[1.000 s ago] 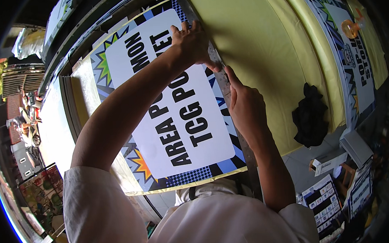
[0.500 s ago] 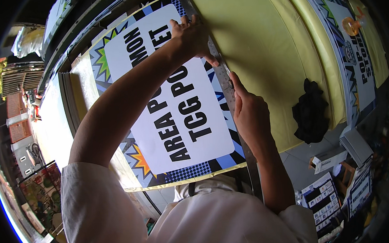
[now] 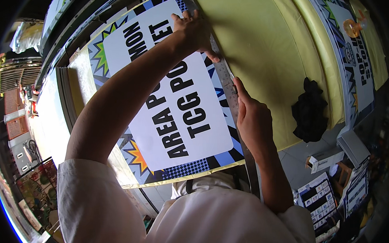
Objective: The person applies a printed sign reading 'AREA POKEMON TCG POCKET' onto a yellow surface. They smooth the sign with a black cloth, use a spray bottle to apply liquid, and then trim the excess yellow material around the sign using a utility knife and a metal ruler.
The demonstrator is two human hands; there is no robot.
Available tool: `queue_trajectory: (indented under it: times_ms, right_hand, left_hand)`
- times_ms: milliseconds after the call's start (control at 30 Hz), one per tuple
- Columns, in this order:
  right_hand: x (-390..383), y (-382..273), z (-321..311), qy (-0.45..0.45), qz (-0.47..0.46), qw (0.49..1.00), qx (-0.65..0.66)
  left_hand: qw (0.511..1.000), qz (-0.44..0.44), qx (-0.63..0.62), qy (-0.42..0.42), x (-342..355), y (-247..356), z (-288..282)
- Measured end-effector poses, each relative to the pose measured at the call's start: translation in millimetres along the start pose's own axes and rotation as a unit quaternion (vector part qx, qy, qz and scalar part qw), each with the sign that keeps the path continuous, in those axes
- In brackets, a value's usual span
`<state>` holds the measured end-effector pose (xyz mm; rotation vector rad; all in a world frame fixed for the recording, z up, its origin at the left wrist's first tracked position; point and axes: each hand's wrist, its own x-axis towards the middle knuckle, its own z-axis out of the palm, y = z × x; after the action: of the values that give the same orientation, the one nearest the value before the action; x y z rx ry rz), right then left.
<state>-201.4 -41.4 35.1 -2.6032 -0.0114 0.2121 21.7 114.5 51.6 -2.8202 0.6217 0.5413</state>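
A printed poster board (image 3: pixel 204 138) with bold black lettering on white and a blue comic-style border lies before me. Along its right side runs a long metal ruler (image 3: pixel 229 92), reaching toward my body. My left hand (image 3: pixel 196 34) presses on the ruler near its far part, fingers spread and thumb stretched along it. My right hand (image 3: pixel 253 118) grips a cutter knife (image 3: pixel 234 80), its index finger extended forward. The thin blade points away from me beside the ruler's right edge. Most of the knife's handle is hidden inside my palm.
Pale yellow sheeting (image 3: pixel 261 41) covers the surface to the right, with a crumpled black cloth (image 3: pixel 310 110) on it. Further right lie another printed board (image 3: pixel 348 45) and an orange tape dispenser (image 3: pixel 352 28). Boxes (image 3: pixel 326 159) and printed boards stand on the floor, lower right.
My right hand and the knife have slid slightly nearer to me along the ruler. My left hand stays pressed on the ruler. The whole view has shifted a little.
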Motion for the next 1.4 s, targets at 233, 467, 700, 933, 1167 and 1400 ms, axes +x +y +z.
queue_trajectory:
  times_ms: [233,467,700,933,1167,1400]
  right_hand:
    - [-12,7,2,-0.011,-0.001,1.000,-0.006]
    - [-24,5,0,-0.015,0.020,1.000,0.007]
    - [-35,6,0,-0.010,0.018,1.000,0.003]
    - [-36,13,1,0.051,0.022,0.995,0.080]
    - [-76,12,35,0.178,0.044,0.948,0.261]
    - [-78,18,61,0.221,0.030,0.928,0.298]
  left_hand:
    - [1.000,-0.007,0.006,0.013,4,-1,6]
    - [1.000,-0.005,0.015,-0.003,4,2,2]
    - [1.000,-0.006,0.005,0.001,3,3,1]
    - [1.000,-0.019,0.006,0.001,4,6,-3]
    - [0.997,0.002,-0.072,0.013,-6,-3,6]
    - [0.996,0.014,-0.067,0.065,-39,16,14]
